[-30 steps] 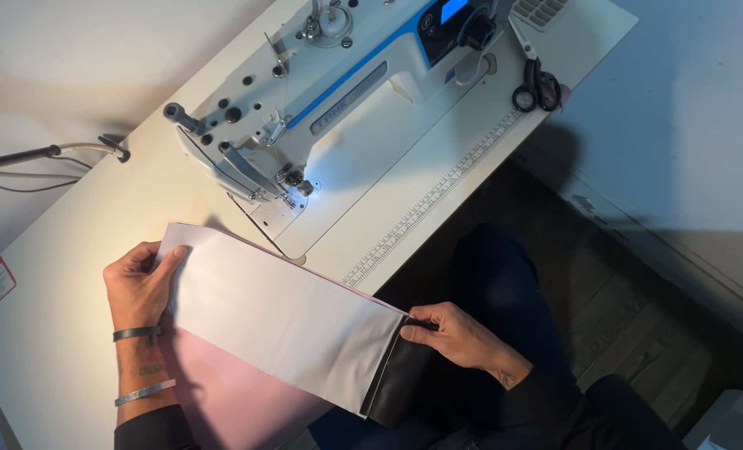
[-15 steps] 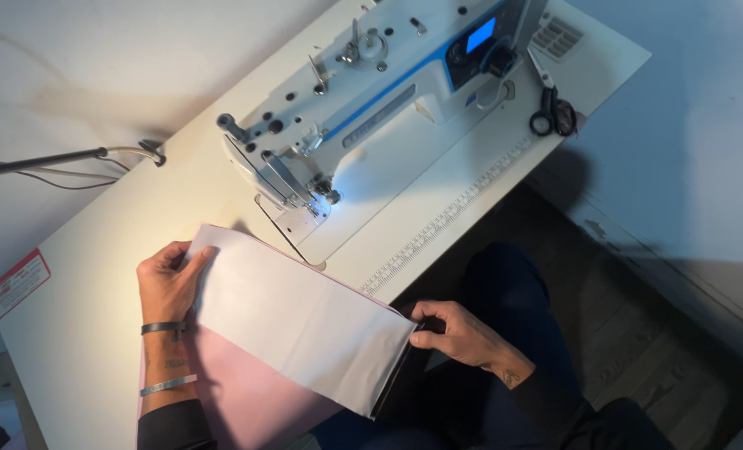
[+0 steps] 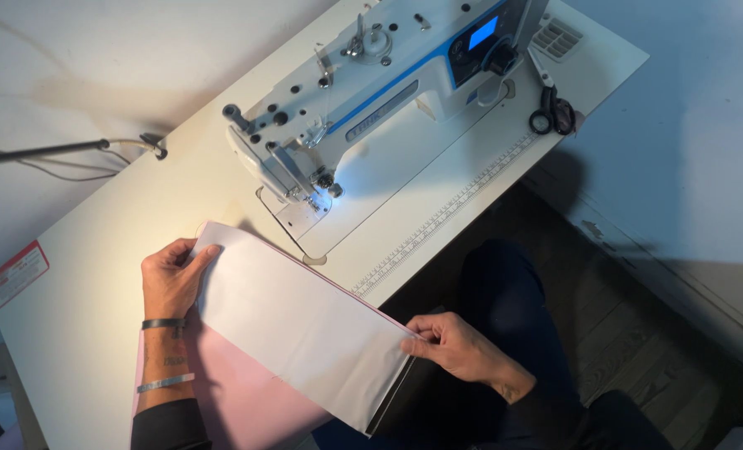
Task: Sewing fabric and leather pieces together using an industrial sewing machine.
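A: What had changed vs the earlier pic?

B: The right hand had shifted its hold: it was pinching the near end of the white fabric panel at its upper corner, and the dark underside seen at that end before hardly showed now, just a thin edge. The left hand had stayed at the far end.

A: Grip state?

B: Right: thumb & fingers closed on the panel's edge. Left: fingers spread flat, pressing the far corner down, not clamped round it.

A: Where did the panel lie rel. to the sewing machine?

B: Just in front of it, on the table, near end hanging past the table edge. Long axis ran diagonally, hand to hand. Left end sat closer to the presser foot, so the left hand was nearer. A pink sheet lay under it.
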